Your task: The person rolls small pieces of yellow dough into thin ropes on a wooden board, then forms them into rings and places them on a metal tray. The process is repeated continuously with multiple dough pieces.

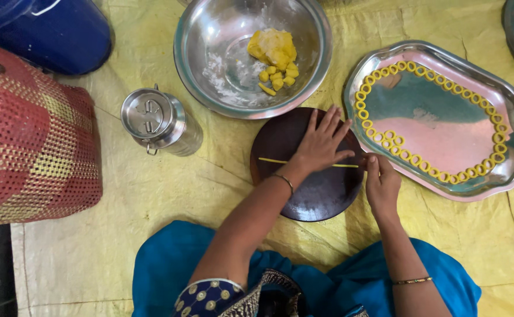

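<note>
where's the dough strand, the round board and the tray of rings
dough strand (272,160), head view, bare left end on the board
round board (321,196), head view, dark lower surface
tray (445,117), head view, shiny bare middle

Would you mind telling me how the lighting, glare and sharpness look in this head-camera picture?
Head view: soft, even light with faint shadows; the steel tray mirrors pink and teal, and the steel bowl shows mild glare. The left hand, right hand, dough strand and dark round board are sharp; edges bow slightly.
</note>
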